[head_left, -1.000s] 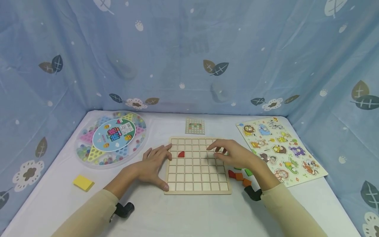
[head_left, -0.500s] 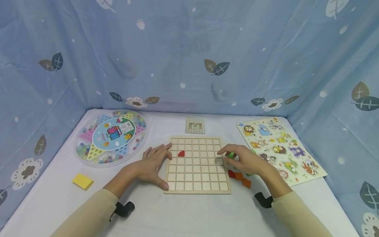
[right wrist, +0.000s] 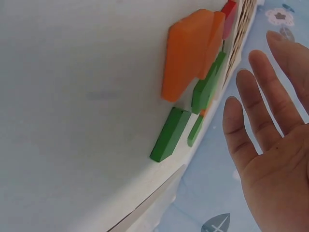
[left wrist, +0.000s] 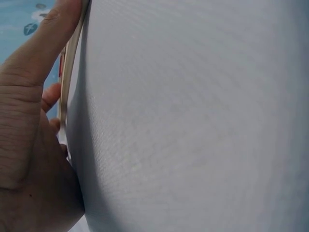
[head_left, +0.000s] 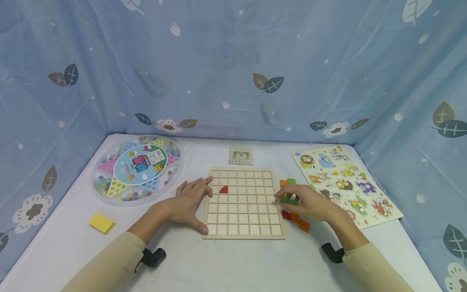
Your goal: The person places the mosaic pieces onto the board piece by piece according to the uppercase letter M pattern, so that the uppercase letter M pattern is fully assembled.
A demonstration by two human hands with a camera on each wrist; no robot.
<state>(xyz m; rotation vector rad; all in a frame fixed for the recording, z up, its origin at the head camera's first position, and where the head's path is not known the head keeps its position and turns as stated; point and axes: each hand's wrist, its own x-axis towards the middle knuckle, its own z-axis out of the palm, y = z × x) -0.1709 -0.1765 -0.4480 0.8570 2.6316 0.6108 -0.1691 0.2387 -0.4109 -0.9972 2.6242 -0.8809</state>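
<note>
A wooden grid board (head_left: 242,209) lies flat on the white table, with a red quarter-round piece (head_left: 224,190) in one of its upper left squares. My left hand (head_left: 187,202) rests along the board's left edge, thumb at the lower corner and fingers spread higher up. Beyond the right edge, my right hand (head_left: 306,198) hovers with loosely bent fingers over small coloured blocks, partly hiding them. Green (head_left: 291,181), orange (head_left: 304,226) and red (head_left: 286,214) blocks show around it. In the right wrist view the fingers are apart from the orange block (right wrist: 188,48) and green block (right wrist: 170,135).
A small pattern card (head_left: 240,155) lies behind the board. To the left are a round clear case of beads (head_left: 140,164) and a yellow block (head_left: 102,224). An animal puzzle board (head_left: 346,184) lies at the right. Patterned blue cloth (head_left: 219,61) hangs behind.
My right hand has moved right and a little toward me, from above the grid to the loose blocks, uncovering orange and green ones. The left hand stays on the board's edge.
</note>
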